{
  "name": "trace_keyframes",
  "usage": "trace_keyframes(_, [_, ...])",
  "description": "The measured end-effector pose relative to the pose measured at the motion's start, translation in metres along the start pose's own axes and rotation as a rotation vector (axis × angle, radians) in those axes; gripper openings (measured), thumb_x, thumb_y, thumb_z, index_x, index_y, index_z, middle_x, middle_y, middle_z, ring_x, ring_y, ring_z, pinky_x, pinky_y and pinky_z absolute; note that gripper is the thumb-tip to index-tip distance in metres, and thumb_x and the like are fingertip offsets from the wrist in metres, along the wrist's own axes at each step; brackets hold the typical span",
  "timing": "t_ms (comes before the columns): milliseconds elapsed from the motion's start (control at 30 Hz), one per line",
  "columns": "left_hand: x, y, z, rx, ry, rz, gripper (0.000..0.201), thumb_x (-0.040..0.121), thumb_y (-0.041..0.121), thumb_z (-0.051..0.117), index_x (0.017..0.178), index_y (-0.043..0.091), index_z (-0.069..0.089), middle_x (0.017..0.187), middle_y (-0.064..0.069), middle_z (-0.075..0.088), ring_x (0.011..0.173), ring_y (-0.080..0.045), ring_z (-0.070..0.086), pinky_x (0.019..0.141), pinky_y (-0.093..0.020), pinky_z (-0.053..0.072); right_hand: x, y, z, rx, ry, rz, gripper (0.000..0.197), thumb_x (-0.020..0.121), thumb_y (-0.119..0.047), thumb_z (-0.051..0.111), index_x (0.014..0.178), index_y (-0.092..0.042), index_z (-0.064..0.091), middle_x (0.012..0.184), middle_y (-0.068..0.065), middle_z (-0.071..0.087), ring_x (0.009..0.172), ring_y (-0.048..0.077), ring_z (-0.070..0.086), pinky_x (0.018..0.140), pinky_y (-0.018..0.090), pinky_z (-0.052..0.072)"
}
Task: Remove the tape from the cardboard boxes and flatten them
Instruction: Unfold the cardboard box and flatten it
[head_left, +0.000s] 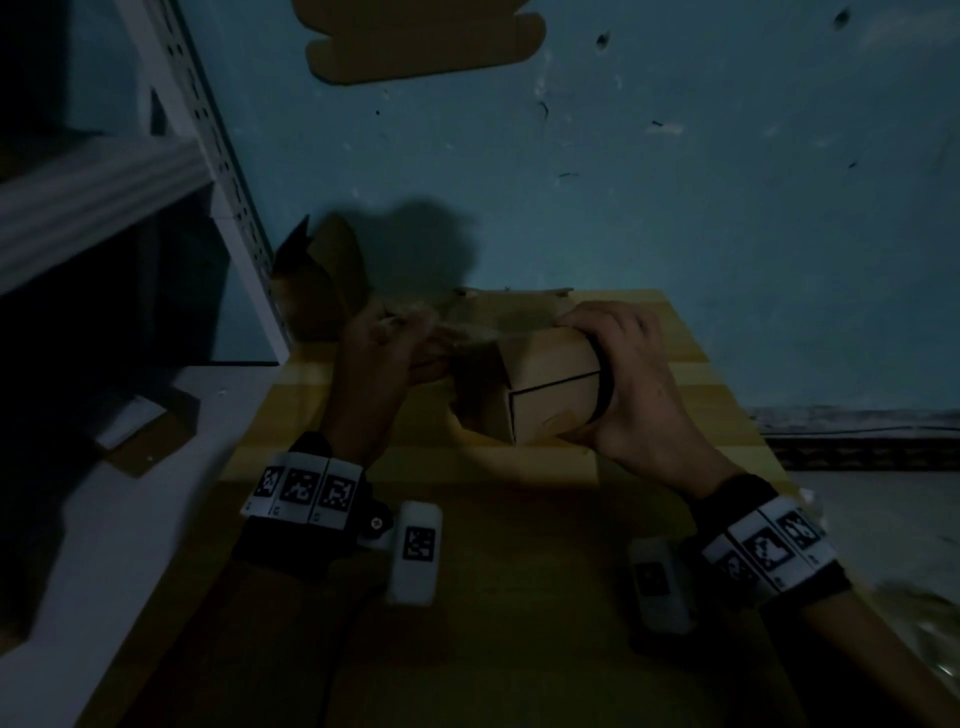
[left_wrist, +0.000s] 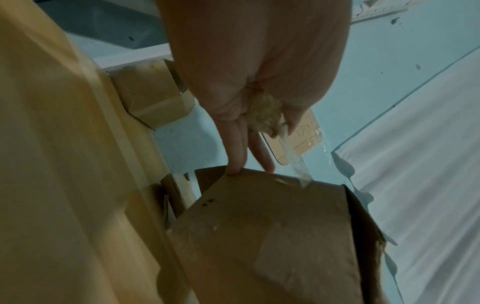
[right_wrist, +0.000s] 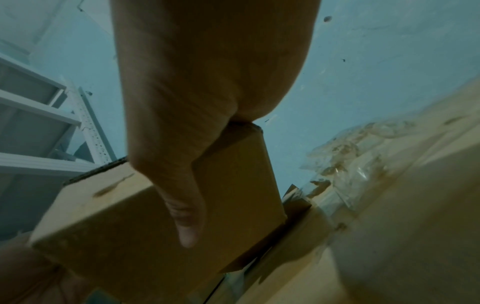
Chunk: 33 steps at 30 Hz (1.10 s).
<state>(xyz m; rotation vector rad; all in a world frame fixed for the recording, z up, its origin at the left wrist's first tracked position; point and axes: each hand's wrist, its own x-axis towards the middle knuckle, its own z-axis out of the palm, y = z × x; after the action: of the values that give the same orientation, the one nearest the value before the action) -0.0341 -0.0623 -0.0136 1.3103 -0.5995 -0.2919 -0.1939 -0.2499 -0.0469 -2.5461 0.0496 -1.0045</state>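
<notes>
A small brown cardboard box (head_left: 540, 387) is held just above a wooden table (head_left: 493, 545). My right hand (head_left: 631, 374) grips its right end, thumb below and fingers over the top; in the right wrist view the thumb (right_wrist: 187, 216) lies across the box (right_wrist: 124, 222). My left hand (head_left: 374, 353) pinches a wad of clear tape (left_wrist: 265, 117), and a strip (left_wrist: 298, 166) still runs from it to the box's top edge (left_wrist: 259, 236). Two left fingers (left_wrist: 239, 152) rest on that edge.
Another opened box (head_left: 322, 280) stands behind at the left by a white metal rack (head_left: 208, 156). A flattened cardboard piece (head_left: 421, 41) lies on the blue floor. Crumpled clear tape (right_wrist: 345, 156) sits on the table at the right. A white ledge (head_left: 130, 519) runs along the table's left.
</notes>
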Motion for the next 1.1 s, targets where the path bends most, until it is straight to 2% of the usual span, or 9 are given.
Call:
trace_keyframes(133, [0.003,0.001,-0.003,-0.081,0.007,-0.015,0.010,0.101,0.010,0.052,0.092,0.008,0.057,0.098,-0.018,0.071,0.087,-0.026,0.074,0.070,-0.034,0.060,0.000,0.000,0.000,0.074,0.016,0.049,0.093,0.057,-0.054,0.081,0.136,-0.015,0.051,0.137,0.000,0.050,0.128,0.028,0.042,0.106,0.020,0.029])
trace_keyframes(300, [0.006,0.003,-0.006,-0.223,0.005,-0.050,0.030,0.103,0.011,0.047,0.124,-0.010,0.048,0.107,-0.026,0.069,0.094,-0.033,0.072,0.085,-0.044,0.060,-0.001,-0.001,-0.003,0.178,0.029,0.134,0.096,0.052,-0.047,0.086,0.136,-0.022,0.047,0.134,-0.007,0.045,0.128,0.024,0.041,0.102,0.043,0.042])
trace_keyframes(400, [0.007,0.011,-0.013,-0.378,0.005,-0.062,0.023,0.105,0.013,0.041,0.113,-0.006,0.051,0.095,-0.016,0.074,0.091,-0.030,0.073,0.080,-0.041,0.061,-0.003,0.006,-0.001,0.336,0.050,0.214,0.100,0.048,-0.044,0.093,0.135,-0.033,0.043,0.137,-0.011,0.044,0.131,0.024,0.045,0.104,0.052,0.046])
trace_keyframes(467, [0.011,0.015,-0.020,-0.425,0.012,-0.050,0.024,0.106,0.013,0.037,0.105,-0.003,0.054,0.090,-0.012,0.076,0.087,-0.026,0.074,0.076,-0.036,0.061,-0.003,0.010,-0.001,0.447,0.063,0.279,0.104,0.048,-0.040,0.098,0.137,-0.034,0.043,0.142,-0.001,0.046,0.133,0.026,0.048,0.104,0.056,0.047])
trace_keyframes(667, [0.023,0.004,-0.037,-0.276,0.001,0.047,0.024,0.100,0.006,0.047,0.120,-0.007,0.047,0.104,0.002,0.076,0.098,-0.013,0.071,0.082,-0.024,0.056,-0.002,-0.001,-0.010,0.590,0.117,0.340,0.102,0.053,-0.031,0.096,0.139,-0.014,0.043,0.138,0.002,0.051,0.127,0.014,0.055,0.100,0.035,0.053])
trace_keyframes(767, [0.022,0.000,-0.033,-0.090,-0.091,0.122,0.036,0.087,-0.005,0.058,0.118,-0.020,0.046,0.095,0.020,0.073,0.091,0.004,0.067,0.081,-0.014,0.052,-0.001,-0.006,-0.009,0.635,0.117,0.348,0.102,0.055,-0.021,0.100,0.139,-0.010,0.043,0.138,0.003,0.053,0.126,0.012,0.056,0.098,0.028,0.052])
trace_keyframes(867, [0.012,0.003,-0.024,-0.012,-0.134,0.246,0.028,0.082,-0.014,0.065,0.107,-0.016,0.053,0.085,0.007,0.069,0.083,-0.008,0.069,0.078,-0.021,0.054,-0.002,-0.008,-0.009,0.695,0.112,0.352,0.096,0.060,-0.007,0.092,0.141,-0.005,0.041,0.139,0.008,0.053,0.125,0.012,0.057,0.094,0.022,0.052])
trace_keyframes(1000, [0.009,0.009,-0.019,-0.191,-0.286,0.173,0.044,0.073,0.026,0.081,0.098,0.003,0.052,0.085,-0.003,0.066,0.077,-0.021,0.066,0.076,-0.033,0.057,-0.003,-0.007,-0.011,0.753,0.092,0.363,0.101,0.058,-0.011,0.094,0.143,-0.006,0.040,0.141,0.011,0.052,0.130,0.021,0.055,0.096,0.032,0.055])
trace_keyframes(1100, [0.011,0.013,-0.014,-0.045,-0.256,0.110,0.051,0.076,0.040,0.083,0.094,0.006,0.049,0.082,0.002,0.063,0.074,-0.007,0.065,0.069,-0.021,0.054,-0.003,-0.006,-0.011,0.746,0.080,0.367,0.097,0.061,-0.001,0.092,0.143,-0.004,0.040,0.141,0.011,0.051,0.130,0.020,0.054,0.094,0.028,0.055])
